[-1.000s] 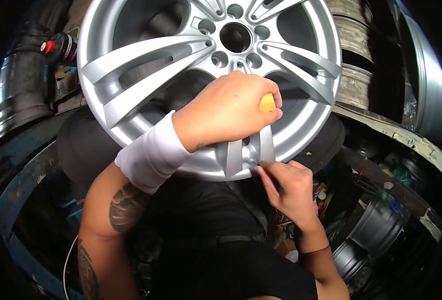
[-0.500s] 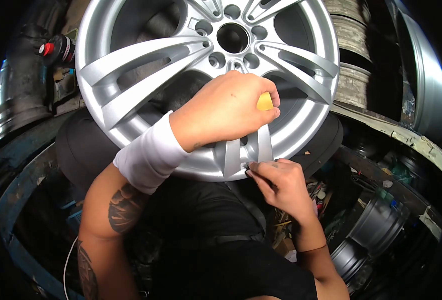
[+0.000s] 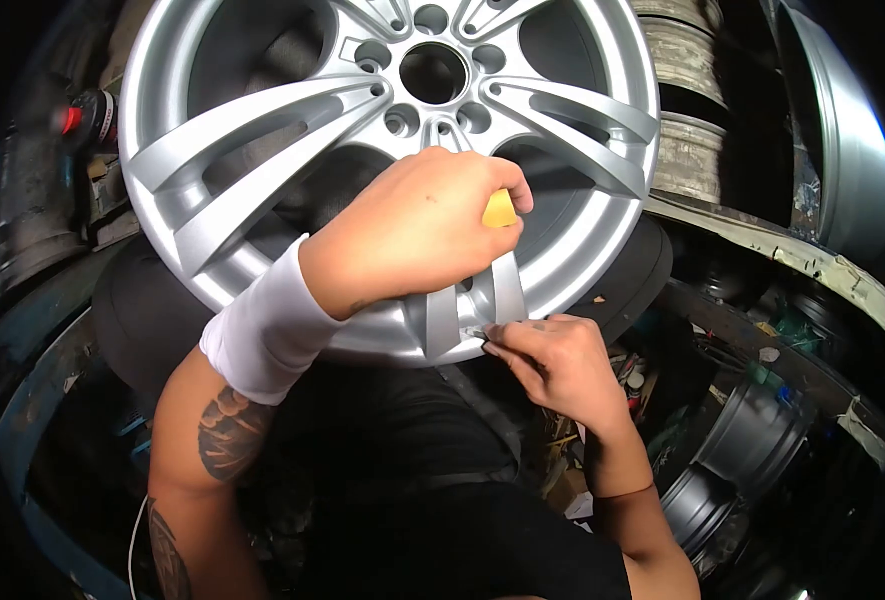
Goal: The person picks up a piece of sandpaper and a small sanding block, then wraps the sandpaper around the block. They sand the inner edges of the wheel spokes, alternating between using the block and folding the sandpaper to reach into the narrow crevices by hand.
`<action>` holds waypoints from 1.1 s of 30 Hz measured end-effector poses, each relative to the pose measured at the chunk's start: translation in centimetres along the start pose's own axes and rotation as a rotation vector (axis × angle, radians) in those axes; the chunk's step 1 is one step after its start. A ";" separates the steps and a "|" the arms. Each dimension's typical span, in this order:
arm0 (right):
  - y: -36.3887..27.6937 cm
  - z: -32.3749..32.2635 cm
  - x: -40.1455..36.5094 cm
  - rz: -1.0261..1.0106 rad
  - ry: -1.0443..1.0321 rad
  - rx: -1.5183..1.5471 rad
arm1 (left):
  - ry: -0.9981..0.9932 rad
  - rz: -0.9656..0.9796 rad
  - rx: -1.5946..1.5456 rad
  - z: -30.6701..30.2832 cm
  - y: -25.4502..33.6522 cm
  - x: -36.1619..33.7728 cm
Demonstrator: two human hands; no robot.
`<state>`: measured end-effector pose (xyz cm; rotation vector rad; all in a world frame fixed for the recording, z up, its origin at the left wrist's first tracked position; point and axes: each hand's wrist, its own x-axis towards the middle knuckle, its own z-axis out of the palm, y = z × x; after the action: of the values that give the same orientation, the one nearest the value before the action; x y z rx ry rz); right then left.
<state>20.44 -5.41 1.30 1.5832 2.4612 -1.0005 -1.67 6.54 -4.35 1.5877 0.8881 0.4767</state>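
A silver alloy wheel (image 3: 602, 60) lies across the person's knees, its hub hole at the top centre. My left hand (image 3: 412, 225) rests over a lower spoke, its fingers wrapped round a yellow piece (image 3: 499, 209) that shows between thumb and forefinger. A white band covers that wrist. At the wheel's lower lip, my right hand (image 3: 557, 365) is closed in a pinch, with its fingertips against the rim between two spoke ends. A small dark thing shows at those fingertips, too small to name.
Stacked worn wheels (image 3: 690, 150) stand at the upper right, beside a large silver rim (image 3: 852, 130). Dark grey wheels (image 3: 752, 430) lie at the lower right. A bottle with a red cap (image 3: 70, 120) is at the upper left. Blue metal edging (image 3: 37, 370) curves along the left.
The wheel and my left hand appear shifted left in the view. My right hand keeps its pinch at the lower lip, now slightly further right relative to the wheel.
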 end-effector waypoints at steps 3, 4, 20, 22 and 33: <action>-1.0 0.6 0.3 -0.042 0.054 -0.019 | -0.025 0.023 0.022 0.0 -0.1 -0.2; -1.2 0.6 0.4 -0.046 0.057 -0.021 | -0.053 0.016 0.032 -0.2 0.0 -0.1; -0.5 -0.5 0.2 -0.059 -0.033 -0.118 | -0.597 -0.091 0.273 -1.6 1.7 -1.4; -1.3 -0.7 0.4 -0.054 -0.064 -0.141 | -0.646 -0.135 0.289 -1.8 2.3 -1.4; -0.7 -0.2 1.1 -0.077 -0.048 -0.042 | -0.636 -0.144 0.336 -1.3 1.3 -1.2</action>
<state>19.38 -4.63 1.44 1.4454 2.5107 -0.9784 -3.05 6.43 -2.58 1.8064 0.5966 -0.2934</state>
